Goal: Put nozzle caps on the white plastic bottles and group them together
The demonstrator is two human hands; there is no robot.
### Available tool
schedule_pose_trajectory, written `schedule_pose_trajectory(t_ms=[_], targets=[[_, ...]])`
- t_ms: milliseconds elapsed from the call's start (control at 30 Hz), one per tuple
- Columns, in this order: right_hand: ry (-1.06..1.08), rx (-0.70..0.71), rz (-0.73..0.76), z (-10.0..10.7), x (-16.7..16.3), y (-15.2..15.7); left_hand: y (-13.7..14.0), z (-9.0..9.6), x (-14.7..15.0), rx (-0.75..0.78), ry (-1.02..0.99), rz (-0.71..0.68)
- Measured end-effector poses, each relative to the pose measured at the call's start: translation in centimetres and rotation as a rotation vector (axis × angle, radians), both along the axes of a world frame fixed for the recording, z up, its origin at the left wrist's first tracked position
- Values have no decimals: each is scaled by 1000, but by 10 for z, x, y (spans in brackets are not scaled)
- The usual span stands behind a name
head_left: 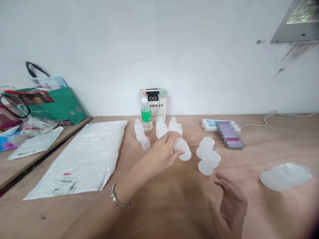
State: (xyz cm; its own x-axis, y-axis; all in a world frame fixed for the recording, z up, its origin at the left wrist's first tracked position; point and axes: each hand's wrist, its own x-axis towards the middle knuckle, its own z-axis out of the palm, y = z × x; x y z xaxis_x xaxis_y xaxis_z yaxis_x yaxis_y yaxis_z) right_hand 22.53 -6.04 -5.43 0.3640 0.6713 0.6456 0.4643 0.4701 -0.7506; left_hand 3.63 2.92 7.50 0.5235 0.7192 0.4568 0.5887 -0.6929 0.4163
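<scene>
- Bottle (183, 148), translucent white plastic, lies tipped on the table (174, 205), just ahead of centre; long axis runs from upper left to lower right, wide end toward the lower right.
- Left hand (163, 152) reaches forward over the table; fingers curl around the bottle's upper side, thumb under it. Contact is clear; whether the grip is firm or only resting, cannot tell.
- Right hand (230, 204) hovers low at the near edge, palm half turned inward, fingers spread and loosely bent, holding nothing.
- Key relation: bottle lies ahead and to the left of the right hand, apart from it; left hand is the nearer one, already on it.
- Pair (208, 156) of similar bottles lies just right of the held one, between it and the right hand, both tipped and touching each other.
- Cluster (159, 129) of more small bottles stands upright behind the left hand; all frosted, soft-looking, rounded with narrow necks.
- Water bottle (146, 114), clear with green label, stands behind the cluster, in front of a small paper bag (156, 99) at the wall.
- Mailer (87, 156), white glossy plastic, flat on the left.
- Plastic piece (285, 176), milky and rounded, lies far right.
- Table surface: bare plywood, matt, light brown.
- Bracelet (119, 199), thin metal, on the left wrist.
</scene>
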Motion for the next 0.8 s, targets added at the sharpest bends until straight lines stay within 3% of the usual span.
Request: schedule_pose_trajectory(t_ms=[67, 133, 300, 400, 567, 700, 800], targets=[[17, 28, -102, 3, 10, 4, 14, 2, 13, 68, 124, 14], [-17, -39, -196, 6, 23, 14, 26, 1, 25, 108, 248, 31], [-64, -400, -198, 0, 50, 49, 48, -9, 44, 135, 446, 52], [-83, -531, -118, -6, 55, 61, 57, -16, 49, 119, 442, 80], [-129, -561, 20, -1, 51, 66, 63, -22, 52, 88, 421, 91], [-107, -569, 20, 6, 45, 60, 48, -12, 45, 105, 309, 74], [-107, -573, -47, 9, 39, 49, 31, 2, 23, 208, 144, 92]])
